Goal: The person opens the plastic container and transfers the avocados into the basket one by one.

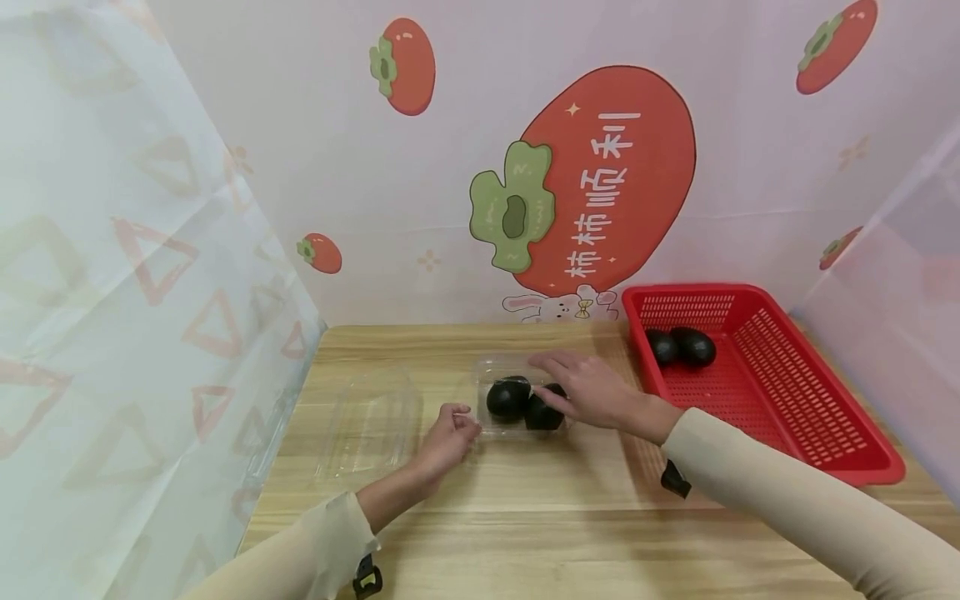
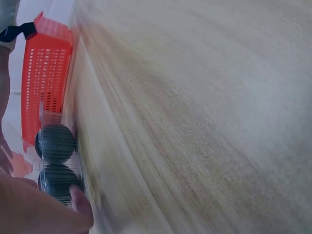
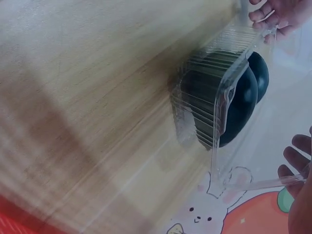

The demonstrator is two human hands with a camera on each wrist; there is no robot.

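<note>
A clear plastic box [image 1: 498,367] on the wooden table holds two dark, glossy, egg-shaped fruits [image 1: 508,399]; the right wrist view shows this box [image 3: 234,36] and its ribbed side. My left hand [image 1: 447,442] is at the box's left front corner, fingers curled and pinching its edge. My right hand [image 1: 588,387] reaches over the right part of the box, its thumb and fingers spread apart. It partly covers the right fruit [image 1: 543,414]. In the right wrist view, the fingertips of the right hand [image 3: 300,180] are right at the clear rim.
A second clear plastic container [image 1: 367,433] lies on the table [image 1: 525,550] at left. At right, a red perforated basket [image 1: 757,417] holds two more dark fruits [image 1: 693,346]. A printed sheet [image 1: 420,183] hangs behind the table, with further sheets along both sides.
</note>
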